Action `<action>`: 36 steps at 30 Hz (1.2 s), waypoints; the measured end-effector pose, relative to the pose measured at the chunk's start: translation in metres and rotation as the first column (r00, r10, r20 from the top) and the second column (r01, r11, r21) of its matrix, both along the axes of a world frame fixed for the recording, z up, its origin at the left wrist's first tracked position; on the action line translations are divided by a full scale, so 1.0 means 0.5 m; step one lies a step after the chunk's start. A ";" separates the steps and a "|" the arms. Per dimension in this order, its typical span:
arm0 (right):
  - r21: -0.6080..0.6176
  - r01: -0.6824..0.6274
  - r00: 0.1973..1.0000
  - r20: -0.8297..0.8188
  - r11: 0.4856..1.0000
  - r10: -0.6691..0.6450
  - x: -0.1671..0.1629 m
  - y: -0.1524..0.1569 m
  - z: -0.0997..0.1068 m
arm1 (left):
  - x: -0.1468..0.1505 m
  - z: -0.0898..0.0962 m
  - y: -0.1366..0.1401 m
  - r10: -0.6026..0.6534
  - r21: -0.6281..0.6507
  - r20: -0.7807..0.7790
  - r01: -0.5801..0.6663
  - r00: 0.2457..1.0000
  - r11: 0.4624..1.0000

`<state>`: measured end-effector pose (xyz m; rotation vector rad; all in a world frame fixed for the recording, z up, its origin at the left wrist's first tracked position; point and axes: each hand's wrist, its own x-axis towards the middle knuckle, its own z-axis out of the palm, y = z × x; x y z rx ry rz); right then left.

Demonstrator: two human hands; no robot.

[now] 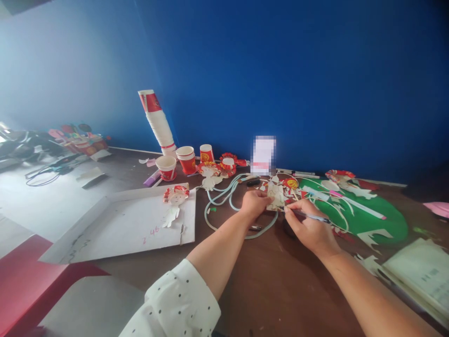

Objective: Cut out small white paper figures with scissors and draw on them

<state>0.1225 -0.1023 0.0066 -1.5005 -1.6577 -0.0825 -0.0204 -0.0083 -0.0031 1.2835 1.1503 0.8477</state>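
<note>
My left hand (256, 205) pinches the left edge of a small piece of white paper (276, 194) that has faint drawn lines on it. In my right hand (310, 227) is a pen (314, 216), its tip close to the lower right of that paper; whether it touches I cannot tell. Red and white paper scraps lie just behind the paper. Below and left of it loops a pale blue cable (206, 217). A cut-paper figure with a red frilled head (176, 196) rests on a white board (129, 224).
A tall leaning stack of paper cups (159, 126) stands against the blue wall, with shorter cups (185, 159) beside it. A green round mat (382, 217) at right holds scraps and a white marker (361, 207). A book (421, 271) lies front right.
</note>
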 end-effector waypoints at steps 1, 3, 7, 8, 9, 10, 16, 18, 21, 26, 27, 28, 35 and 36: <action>-0.001 0.001 1.000 -0.002 1.000 -0.001 0.000 0.000 0.000 | 0.000 0.000 0.000 -0.004 0.009 -0.005 0.004 1.000 1.000; -0.002 0.001 1.000 -0.001 1.000 -0.001 0.000 -0.002 0.002 | 0.000 0.001 -0.001 -0.012 0.024 -0.022 0.013 1.000 1.000; -0.016 0.002 1.000 0.008 1.000 -0.002 0.000 -0.005 0.004 | 0.000 0.002 0.000 -0.003 0.022 -0.038 0.004 0.999 1.000; -0.021 0.001 1.000 0.008 1.000 0.000 0.000 -0.005 0.004 | 0.000 0.002 0.000 -0.004 0.029 -0.041 0.005 0.999 1.000; -0.025 -0.002 1.000 0.005 1.000 0.002 0.001 -0.006 0.004 | 0.000 0.001 0.000 -0.004 0.036 -0.045 0.005 0.999 0.999; -0.028 -0.005 1.000 0.004 1.000 0.005 0.001 -0.006 0.004 | 0.000 0.001 0.001 -0.005 0.042 -0.047 0.007 0.999 0.999; -0.050 -0.007 1.000 0.006 0.999 0.007 0.000 -0.006 0.003 | 0.000 0.001 0.002 -0.007 0.030 -0.028 0.008 1.000 1.000; -0.057 -0.005 1.000 0.008 0.998 0.005 -0.001 -0.008 0.004 | 0.000 0.002 0.002 -0.007 0.036 -0.032 0.008 0.999 0.999; -0.065 -0.001 1.000 0.003 0.998 0.001 -0.001 -0.010 0.005 | 0.000 0.002 0.002 -0.003 0.039 -0.029 0.004 1.000 0.999; -0.065 -0.005 1.000 0.003 0.998 0.006 -0.001 -0.008 0.003 | 0.000 0.003 0.001 0.001 0.012 -0.012 0.000 1.000 1.000; -0.064 -0.004 1.000 0.004 0.998 0.004 -0.001 -0.008 0.003 | 0.000 0.003 0.001 0.004 0.006 -0.010 -0.004 1.000 1.000; -0.063 -0.003 1.000 0.005 0.998 0.003 -0.001 -0.008 0.003 | 0.000 0.003 0.001 0.006 0.002 -0.009 -0.006 1.000 1.000; -0.052 0.005 1.000 0.007 0.999 -0.004 -0.004 -0.013 0.008 | -0.002 0.007 0.000 0.000 0.038 -0.059 0.002 0.998 0.999; -0.046 0.013 1.000 0.000 0.999 -0.013 -0.004 -0.013 0.009 | -0.003 0.008 -0.001 0.000 0.038 -0.060 0.002 0.998 0.999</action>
